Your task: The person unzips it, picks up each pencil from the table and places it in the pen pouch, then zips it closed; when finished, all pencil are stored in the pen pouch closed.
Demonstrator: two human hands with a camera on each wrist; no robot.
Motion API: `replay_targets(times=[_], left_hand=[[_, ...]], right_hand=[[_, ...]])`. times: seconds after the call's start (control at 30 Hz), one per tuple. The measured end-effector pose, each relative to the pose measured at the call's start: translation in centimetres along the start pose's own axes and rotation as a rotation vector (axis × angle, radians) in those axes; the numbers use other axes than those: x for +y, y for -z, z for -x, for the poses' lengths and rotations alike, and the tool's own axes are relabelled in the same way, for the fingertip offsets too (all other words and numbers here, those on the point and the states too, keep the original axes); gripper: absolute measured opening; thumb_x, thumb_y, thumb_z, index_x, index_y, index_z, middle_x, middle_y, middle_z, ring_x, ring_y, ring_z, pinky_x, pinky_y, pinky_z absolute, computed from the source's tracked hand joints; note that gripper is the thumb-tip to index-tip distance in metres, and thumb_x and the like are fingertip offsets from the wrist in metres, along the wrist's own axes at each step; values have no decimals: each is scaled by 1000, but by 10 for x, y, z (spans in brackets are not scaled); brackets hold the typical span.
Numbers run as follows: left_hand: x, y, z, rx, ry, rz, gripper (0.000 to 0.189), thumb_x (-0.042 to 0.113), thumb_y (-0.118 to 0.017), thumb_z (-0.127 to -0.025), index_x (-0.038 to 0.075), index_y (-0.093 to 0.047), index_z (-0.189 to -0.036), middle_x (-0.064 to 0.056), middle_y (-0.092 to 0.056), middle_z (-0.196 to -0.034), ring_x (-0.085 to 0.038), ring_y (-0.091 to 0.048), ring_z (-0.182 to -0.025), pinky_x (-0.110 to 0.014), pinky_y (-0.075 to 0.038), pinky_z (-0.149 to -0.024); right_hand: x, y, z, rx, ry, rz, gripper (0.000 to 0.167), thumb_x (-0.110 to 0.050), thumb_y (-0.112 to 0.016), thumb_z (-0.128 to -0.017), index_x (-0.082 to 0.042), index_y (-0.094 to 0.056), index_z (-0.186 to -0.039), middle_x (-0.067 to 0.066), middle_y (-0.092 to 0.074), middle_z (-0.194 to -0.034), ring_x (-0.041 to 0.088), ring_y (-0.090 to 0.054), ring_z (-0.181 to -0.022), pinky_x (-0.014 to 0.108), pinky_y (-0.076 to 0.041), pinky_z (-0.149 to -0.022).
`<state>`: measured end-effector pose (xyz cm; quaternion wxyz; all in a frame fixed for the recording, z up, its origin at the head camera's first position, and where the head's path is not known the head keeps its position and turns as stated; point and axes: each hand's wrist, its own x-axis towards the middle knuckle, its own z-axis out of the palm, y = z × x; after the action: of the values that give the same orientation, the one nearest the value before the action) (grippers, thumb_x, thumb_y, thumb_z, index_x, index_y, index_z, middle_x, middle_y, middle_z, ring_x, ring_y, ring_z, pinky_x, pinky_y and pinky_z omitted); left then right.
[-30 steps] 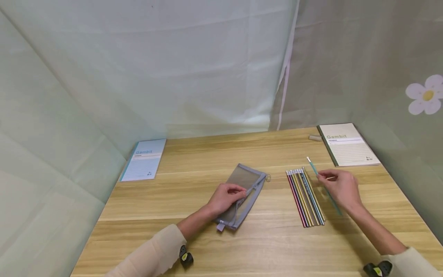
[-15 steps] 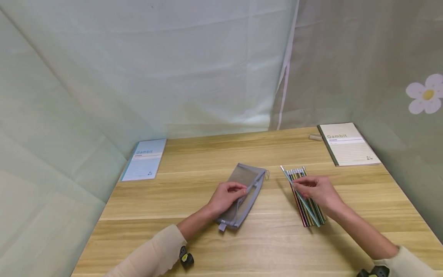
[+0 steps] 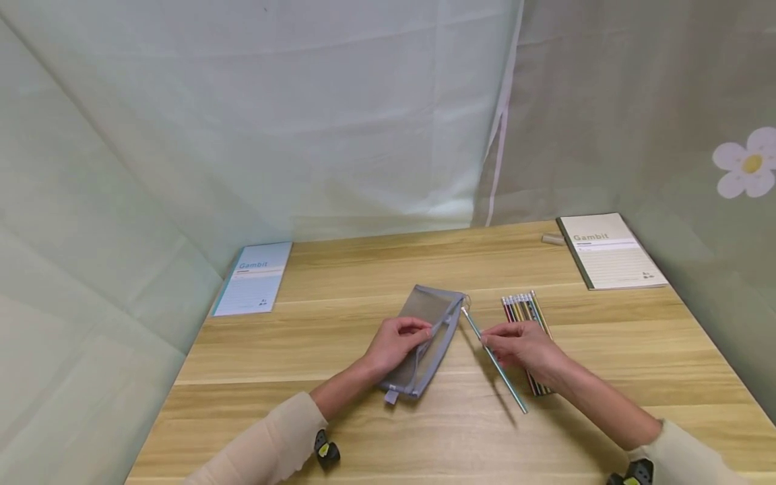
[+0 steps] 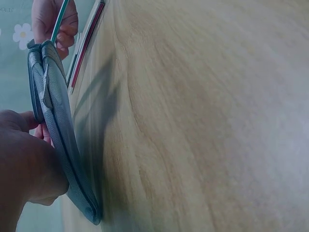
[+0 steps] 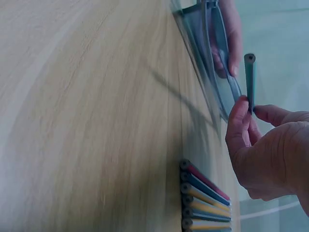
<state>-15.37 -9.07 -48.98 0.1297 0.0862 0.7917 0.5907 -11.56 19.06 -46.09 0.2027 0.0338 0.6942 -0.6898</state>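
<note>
At the near side, two pale sleeves [image 3: 273, 434] are showing over the wooden surface [image 3: 436, 451], and a little black gadget [image 3: 327, 454] is sitting at each cuff. The side edges of the surface are slanting in toward the back, and both hands are working well inside them. A wide stretch of wood is showing in front of the hands, and a thinner strip is showing between the pouch and the row of pencils.

The left hand [image 3: 397, 347] is pinching one zip edge of the grey see-through pouch [image 3: 427, 306] in the middle. The pouch is lying at a slant, and its two zip edges are standing apart. The right hand [image 3: 527, 350] is pinching a blue-green pencil [image 3: 509, 387], thumb and fingertips together on it. The pencil is slanting above the wood, and its pale tip is pointing at the pouch's far end. I can't tell if they are touching.

The right hand is hiding the middle of the row of pencils [image 3: 520, 310]. Farther back, a blue notebook [image 3: 257, 279] is lying by the left edge. A cream notebook [image 3: 612, 256] is lying by the right edge, and a small block [image 3: 553, 239] is sitting just beside it. Behind, cloth walls [image 3: 388, 135] are hanging.
</note>
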Motion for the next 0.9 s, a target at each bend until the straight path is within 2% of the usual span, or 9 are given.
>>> replay_targets(times=[0.23, 0.5, 0.9], left_hand=[[-1, 0, 0, -7, 8, -10, 20, 18, -79, -97, 3, -80, -110, -3, -77, -93, -8, -63, -76, -21, -51, -66], [3, -2, 3, 11, -11, -10, 20, 17, -79, -97, 2, -80, -110, -8, -79, -97, -8, -64, -78, -22, -51, -67], [4, -3, 5, -5, -26, -14, 18, 15, -78, -97, 1, -79, -109, -8, -79, -97, -7, -66, -77, -20, -52, -66]], right_hand=[[6, -11, -8, -7, -33, -23, 25, -3, -71, -99, 15, -70, -116, 3, -73, -83, 10, -66, -70, 25, -61, -63], [10, -25, -16, 2, -60, -36, 27, -3, -72, -99, 16, -69, -117, 7, -73, -86, 13, -67, -71, 27, -62, -64], [5, -40, -29, 80, -107, -108, 27, 0, -70, -98, 16, -66, -120, 16, -73, -95, 17, -68, -73, 28, -63, -67]])
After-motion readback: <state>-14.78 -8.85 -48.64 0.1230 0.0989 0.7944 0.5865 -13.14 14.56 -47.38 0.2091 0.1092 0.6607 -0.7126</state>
